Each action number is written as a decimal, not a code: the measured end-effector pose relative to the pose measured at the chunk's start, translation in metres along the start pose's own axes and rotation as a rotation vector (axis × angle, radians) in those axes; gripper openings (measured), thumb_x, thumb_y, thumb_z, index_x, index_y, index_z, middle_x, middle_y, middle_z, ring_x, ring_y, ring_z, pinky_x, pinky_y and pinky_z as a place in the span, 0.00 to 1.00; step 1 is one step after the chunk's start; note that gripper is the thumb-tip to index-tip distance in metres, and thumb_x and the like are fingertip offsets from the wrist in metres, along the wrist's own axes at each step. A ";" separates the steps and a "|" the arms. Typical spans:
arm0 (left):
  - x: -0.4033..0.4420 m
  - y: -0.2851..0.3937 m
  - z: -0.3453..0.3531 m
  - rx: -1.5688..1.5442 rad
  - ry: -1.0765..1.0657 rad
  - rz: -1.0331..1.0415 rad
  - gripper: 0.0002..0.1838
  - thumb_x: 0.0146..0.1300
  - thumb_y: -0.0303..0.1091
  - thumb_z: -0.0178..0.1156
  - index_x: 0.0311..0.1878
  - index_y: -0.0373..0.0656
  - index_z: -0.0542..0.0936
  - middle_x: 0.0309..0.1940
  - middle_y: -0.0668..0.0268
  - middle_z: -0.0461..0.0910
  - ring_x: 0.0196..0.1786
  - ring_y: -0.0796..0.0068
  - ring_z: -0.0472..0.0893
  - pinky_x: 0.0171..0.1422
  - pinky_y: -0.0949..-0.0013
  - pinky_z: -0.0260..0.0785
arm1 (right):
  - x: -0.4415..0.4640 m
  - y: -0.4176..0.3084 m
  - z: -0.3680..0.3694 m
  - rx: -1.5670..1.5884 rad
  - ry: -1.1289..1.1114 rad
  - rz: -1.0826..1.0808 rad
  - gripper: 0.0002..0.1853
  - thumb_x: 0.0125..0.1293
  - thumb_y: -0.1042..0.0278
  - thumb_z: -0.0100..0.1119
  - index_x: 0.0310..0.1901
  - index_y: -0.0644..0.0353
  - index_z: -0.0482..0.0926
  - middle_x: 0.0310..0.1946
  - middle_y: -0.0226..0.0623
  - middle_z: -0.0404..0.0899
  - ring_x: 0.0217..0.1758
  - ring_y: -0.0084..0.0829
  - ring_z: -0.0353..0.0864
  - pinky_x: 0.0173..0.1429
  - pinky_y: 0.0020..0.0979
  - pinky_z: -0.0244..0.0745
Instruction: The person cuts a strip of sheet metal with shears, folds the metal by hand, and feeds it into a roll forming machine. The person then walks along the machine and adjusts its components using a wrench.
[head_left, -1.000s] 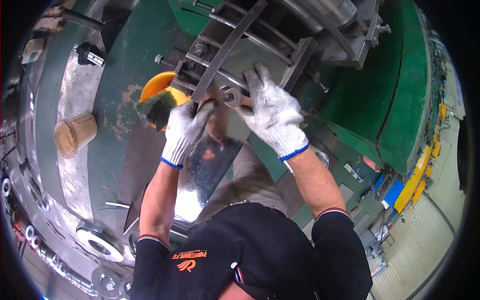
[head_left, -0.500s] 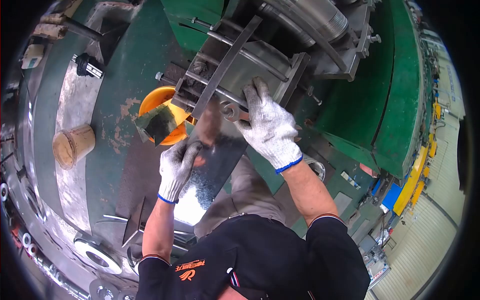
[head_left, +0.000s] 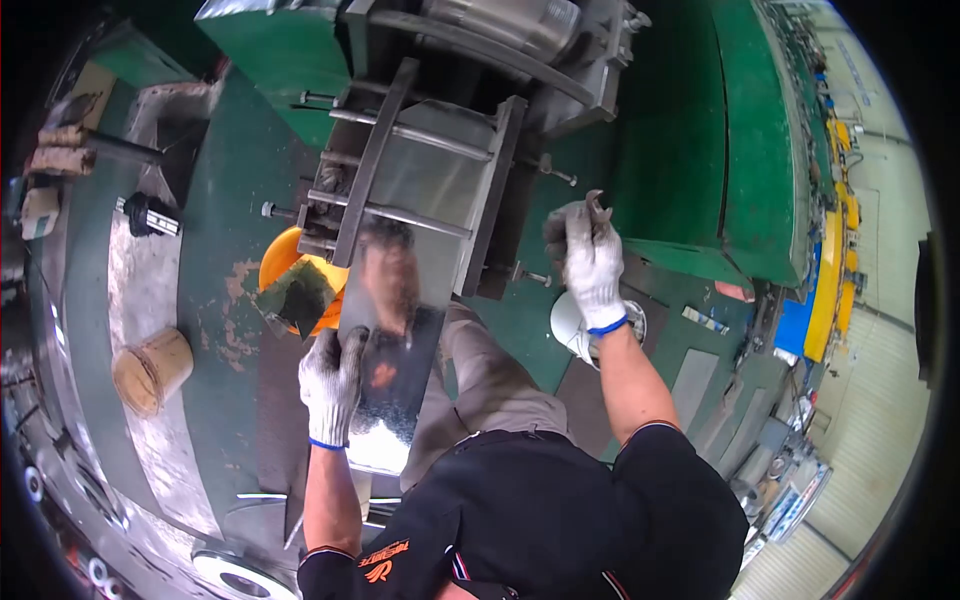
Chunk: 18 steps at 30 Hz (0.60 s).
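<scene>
My right hand, in a white knit glove, is closed round an open-end wrench, whose jaw sticks up past the fingers. It is in the air right of the steel clamping frame, near a bolt. My left hand, gloved too, grips the left edge of a long, shiny metal plate, its thumb toward the upper face. The plate slopes from the frame toward my body, and its surface mirrors a person. Two steel rods and a flat bar cross over it.
An orange bowl with a dirty green scrap stands left of the plate. A tan bucket is farther left. At right are a white bucket and a green machine housing. A steel cylinder lies at the top.
My right hand has moved right with the wrench, away from the rods and past the frame's right side. The left hand stays at the plate's edge. The whole view has shifted.
</scene>
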<state>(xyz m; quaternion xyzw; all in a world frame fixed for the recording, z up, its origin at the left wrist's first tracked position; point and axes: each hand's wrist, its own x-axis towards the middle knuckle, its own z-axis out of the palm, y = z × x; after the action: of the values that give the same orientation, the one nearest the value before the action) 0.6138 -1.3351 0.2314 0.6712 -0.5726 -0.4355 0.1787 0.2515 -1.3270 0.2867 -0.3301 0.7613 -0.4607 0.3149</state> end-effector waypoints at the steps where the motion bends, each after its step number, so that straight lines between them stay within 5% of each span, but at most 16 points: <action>1: -0.002 0.001 -0.001 0.048 0.015 0.042 0.22 0.69 0.42 0.71 0.28 0.37 0.73 0.16 0.62 0.70 0.22 0.77 0.64 0.28 0.64 0.62 | 0.004 0.011 -0.011 -0.014 0.047 0.240 0.27 0.78 0.40 0.57 0.44 0.63 0.84 0.33 0.32 0.85 0.32 0.24 0.83 0.36 0.29 0.78; 3: -0.001 0.006 0.000 0.046 -0.001 0.018 0.20 0.71 0.38 0.69 0.28 0.39 0.72 0.17 0.70 0.72 0.23 0.83 0.67 0.28 0.70 0.62 | 0.016 0.037 -0.033 -0.147 -0.127 0.423 0.29 0.76 0.38 0.57 0.47 0.63 0.84 0.35 0.35 0.86 0.34 0.26 0.86 0.38 0.30 0.79; 4: 0.000 0.011 0.000 0.058 -0.006 0.034 0.20 0.71 0.38 0.69 0.28 0.39 0.72 0.17 0.70 0.72 0.23 0.83 0.67 0.28 0.70 0.62 | 0.015 0.038 -0.036 -0.197 -0.148 0.610 0.29 0.76 0.38 0.54 0.52 0.61 0.83 0.37 0.44 0.88 0.39 0.38 0.89 0.45 0.38 0.80; 7: 0.004 0.035 0.002 0.014 -0.025 -0.034 0.20 0.68 0.44 0.72 0.31 0.38 0.76 0.19 0.61 0.76 0.22 0.73 0.73 0.30 0.63 0.67 | 0.019 0.061 -0.042 -0.508 -0.221 0.376 0.30 0.76 0.38 0.46 0.52 0.62 0.82 0.41 0.59 0.85 0.51 0.60 0.84 0.56 0.52 0.75; 18: 0.035 0.024 0.020 -0.221 -0.075 -0.088 0.22 0.67 0.43 0.74 0.28 0.41 0.74 0.20 0.71 0.75 0.22 0.83 0.69 0.27 0.70 0.64 | 0.050 0.045 0.004 -0.572 -0.199 0.090 0.20 0.76 0.47 0.52 0.46 0.59 0.79 0.39 0.57 0.85 0.47 0.61 0.84 0.49 0.59 0.78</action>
<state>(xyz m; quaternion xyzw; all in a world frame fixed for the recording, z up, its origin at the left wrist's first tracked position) 0.5823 -1.3690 0.2251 0.6551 -0.4974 -0.5283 0.2106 0.2163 -1.3524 0.2359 -0.4149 0.8393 -0.1787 0.3024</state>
